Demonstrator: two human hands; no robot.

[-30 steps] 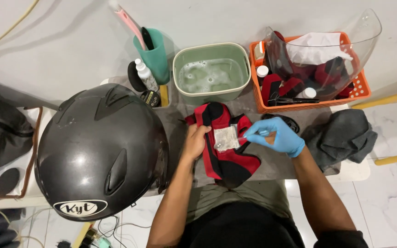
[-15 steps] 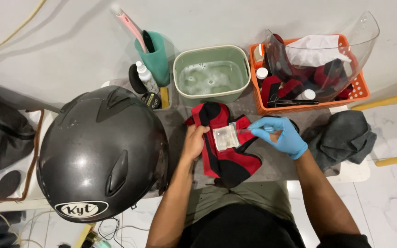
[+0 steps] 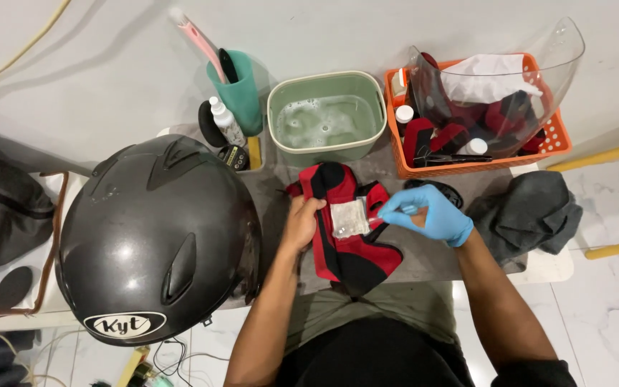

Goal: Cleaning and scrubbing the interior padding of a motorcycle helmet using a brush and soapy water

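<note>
My left hand (image 3: 302, 223), bare, lies with its fingers curled over the left edge of the red-and-black helmet pad (image 3: 347, 231), pressing it flat on the surface (image 3: 424, 261) directly in front of my body. My right hand (image 3: 430, 213), in a blue glove, is pinched shut on a small slender tool (image 3: 380, 219), too small to identify, whose tip meets the right edge of the white label patch (image 3: 349, 218) at the middle of the pad. To the left of the pad, just beside my left forearm, stands a dark grey helmet (image 3: 155, 240), crown upward. Beyond the pad, a pale green basin (image 3: 326, 117) holds soapy water. Left of the basin is a teal cup (image 3: 238, 93) with a pink-handled tool (image 3: 196, 37) leaning in it, and a small white spray bottle (image 3: 225, 122) lies against the cup. Right of the basin, an orange basket (image 3: 546, 143) contains a clear curved visor (image 3: 510, 93), a white cloth (image 3: 488, 77) and further red-and-black pads. A crumpled dark grey cloth (image 3: 531, 215) lies near my right hand, at the right end of the surface. A black bag (image 3: 1, 208) rests at far left.
</note>
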